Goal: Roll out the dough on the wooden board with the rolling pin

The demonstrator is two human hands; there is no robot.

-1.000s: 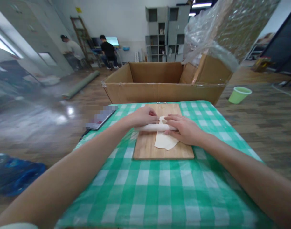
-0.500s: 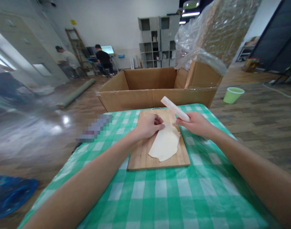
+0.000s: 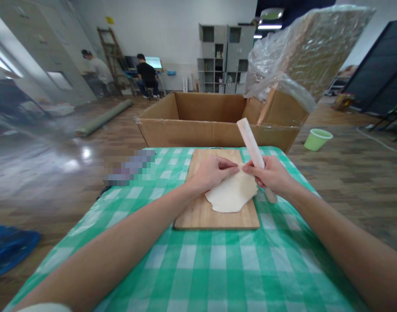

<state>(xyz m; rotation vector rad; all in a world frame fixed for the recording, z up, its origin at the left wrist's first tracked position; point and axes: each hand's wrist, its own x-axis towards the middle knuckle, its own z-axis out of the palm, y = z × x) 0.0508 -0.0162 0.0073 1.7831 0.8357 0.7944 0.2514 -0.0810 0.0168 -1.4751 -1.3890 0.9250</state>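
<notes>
Right hand [image 3: 273, 174] has joined left hand [image 3: 212, 173], pinching dough [image 3: 231, 196].

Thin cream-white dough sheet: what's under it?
A light-brown rectangular wooden board: bare wood shows past the near edge of the dough sheet. The board's surface directly beneath is covered, so whether anything else lies there can't be seen.

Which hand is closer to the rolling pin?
Right. The right hand holds the rolling pin; the left hand is left of it, at the far edge of the dough.
</notes>
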